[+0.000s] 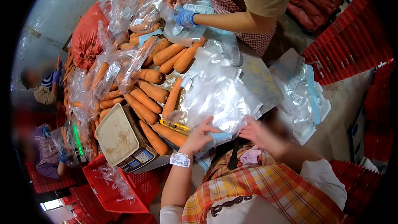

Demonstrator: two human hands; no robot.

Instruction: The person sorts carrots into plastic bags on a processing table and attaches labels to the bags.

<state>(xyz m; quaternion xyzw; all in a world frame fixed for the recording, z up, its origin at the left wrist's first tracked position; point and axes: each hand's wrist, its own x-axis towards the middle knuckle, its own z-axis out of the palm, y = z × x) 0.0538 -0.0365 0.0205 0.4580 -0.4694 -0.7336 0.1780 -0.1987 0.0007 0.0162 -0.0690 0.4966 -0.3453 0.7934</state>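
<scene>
A stack of clear plastic bags [214,96] lies on the metal worktop [258,77] before me. My left hand [199,135] grips the near edge of a bag, where a light blue band shows beside the thumb. A white printed label [180,160] is stuck on my left wrist. My right hand [256,132] touches the bags' near right edge, fingers spread; whether it pinches the film cannot be told. One loose carrot [172,99] lies against the stack's left side. A yellow object [174,125] is partly hidden between carrots and bags.
A weighing scale [118,135] stands left of loose carrots [141,109]. Bagged carrots [105,74] and a red sack [88,35] lie beyond. Across, a co-worker's gloved hand [185,16] is by a label sheet [199,8]. More bags [298,90] hang right; a red basket [121,189] stands below left.
</scene>
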